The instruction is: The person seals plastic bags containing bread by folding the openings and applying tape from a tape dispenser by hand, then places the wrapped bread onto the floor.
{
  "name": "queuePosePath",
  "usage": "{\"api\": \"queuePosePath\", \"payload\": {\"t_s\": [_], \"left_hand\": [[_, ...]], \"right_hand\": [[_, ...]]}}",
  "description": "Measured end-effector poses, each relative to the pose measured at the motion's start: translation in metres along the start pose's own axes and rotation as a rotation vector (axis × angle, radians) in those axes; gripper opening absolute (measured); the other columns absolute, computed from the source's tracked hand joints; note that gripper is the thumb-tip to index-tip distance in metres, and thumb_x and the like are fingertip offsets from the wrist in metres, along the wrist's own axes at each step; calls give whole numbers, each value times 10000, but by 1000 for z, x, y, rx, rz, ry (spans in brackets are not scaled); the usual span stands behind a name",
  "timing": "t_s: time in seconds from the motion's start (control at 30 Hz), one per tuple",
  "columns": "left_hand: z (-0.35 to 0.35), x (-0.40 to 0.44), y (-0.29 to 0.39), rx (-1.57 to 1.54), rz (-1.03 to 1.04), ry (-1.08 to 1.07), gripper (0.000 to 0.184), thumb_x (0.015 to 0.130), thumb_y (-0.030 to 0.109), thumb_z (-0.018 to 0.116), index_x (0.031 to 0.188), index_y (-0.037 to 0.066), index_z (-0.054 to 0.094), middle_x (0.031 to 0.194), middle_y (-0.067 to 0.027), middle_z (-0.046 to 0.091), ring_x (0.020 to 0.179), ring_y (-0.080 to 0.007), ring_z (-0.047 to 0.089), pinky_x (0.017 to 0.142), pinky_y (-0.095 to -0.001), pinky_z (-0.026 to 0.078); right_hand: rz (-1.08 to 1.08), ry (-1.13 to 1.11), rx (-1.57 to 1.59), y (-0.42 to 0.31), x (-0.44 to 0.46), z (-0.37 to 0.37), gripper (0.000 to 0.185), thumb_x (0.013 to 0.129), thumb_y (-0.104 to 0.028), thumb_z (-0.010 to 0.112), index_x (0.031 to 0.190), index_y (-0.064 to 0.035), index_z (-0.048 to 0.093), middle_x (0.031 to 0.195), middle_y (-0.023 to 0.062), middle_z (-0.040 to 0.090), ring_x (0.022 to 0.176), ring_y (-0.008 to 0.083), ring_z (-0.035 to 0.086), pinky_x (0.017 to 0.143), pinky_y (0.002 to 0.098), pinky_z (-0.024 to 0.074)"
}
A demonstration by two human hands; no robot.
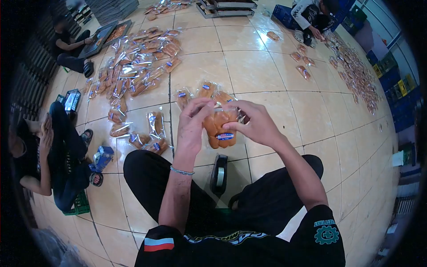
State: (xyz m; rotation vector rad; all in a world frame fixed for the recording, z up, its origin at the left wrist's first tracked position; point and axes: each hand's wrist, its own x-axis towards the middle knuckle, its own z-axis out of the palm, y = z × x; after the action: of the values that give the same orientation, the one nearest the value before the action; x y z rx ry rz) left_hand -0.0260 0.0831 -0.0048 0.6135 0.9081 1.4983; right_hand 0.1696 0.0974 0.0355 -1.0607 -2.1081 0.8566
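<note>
Between my two hands is a clear bag of bread rolls (219,127) with a blue-and-white label near its lower end. My left hand (193,118) pinches the bag's upper left edge. On the other side, my right hand (255,120) grips the upper right, its thumb lying across the front. Just beyond my hands, several more bagged breads (206,89) lie on the tiles. A black tape dispenser (219,174) with a light roll of tape stands on the floor between my legs, below the held bag.
A large heap of bagged bread (142,58) spreads at the upper left, with several bags (156,124) nearer my left knee. Another heap (351,62) lines the right side. People sit at left and upper right. Trays (227,8) and blue crates (284,17) stand at the back.
</note>
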Motion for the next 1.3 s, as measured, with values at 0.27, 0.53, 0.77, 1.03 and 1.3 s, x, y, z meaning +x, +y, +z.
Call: {"api": "queuePosePath", "payload": {"t_s": [0.27, 0.53, 0.77, 1.03, 1.3], "left_hand": [[-4, -22, 37, 394, 177, -430, 438, 756, 0, 813, 1159, 45, 647, 1114, -55, 682, 1073, -151, 637, 916, -318, 521], [-24, -23, 58, 694, 619, -226, 491, 729, -45, 808, 1177, 38, 623, 1168, -71, 663, 1065, -171, 648, 920, -296, 534], [-29, -21, 59, 177, 159, -128, 608, 711, -78, 802, 1245, 67, 550, 1110, -46, 664, 1020, -125, 640, 849, -260, 535], [-29, -9, 48, 42, 127, -66, 625, 724, -81, 788, 1269, 75, 526, 1145, -60, 655, 1052, -152, 640, 906, -288, 525], [-32, -1, 41, 70, 189, 100, 588, 743, -75, 769, 1263, 78, 542, 1152, -61, 653, 1072, -164, 636, 916, -309, 530]], "right_hand": [[-59, 76, 156, -19, 0, -10, 501, 767, -207, 843, 1196, -70, 624, 1043, 104, 695, 829, 175, 658, 733, 316, 534], [562, -246, -104, 187, -55, 74, 389, 823, -381, 780, 966, -24, 723, 828, 139, 716, 767, 205, 673, 713, 366, 529], [1087, -308, 436, 193, -143, 182, 425, 798, -460, 796, 1015, -95, 770, 860, -2, 692, 816, 115, 614, 763, 295, 491], [302, 200, -86, 155, -158, 206, 184, 665, -163, 869, 830, -154, 788, 1128, 95, 641, 1084, 241, 575, 959, 381, 447], [669, 105, 298, 224, -106, 200, 118, 862, -148, 738, 914, -43, 741, 892, 61, 695, 829, 151, 653, 752, 306, 527]]}}
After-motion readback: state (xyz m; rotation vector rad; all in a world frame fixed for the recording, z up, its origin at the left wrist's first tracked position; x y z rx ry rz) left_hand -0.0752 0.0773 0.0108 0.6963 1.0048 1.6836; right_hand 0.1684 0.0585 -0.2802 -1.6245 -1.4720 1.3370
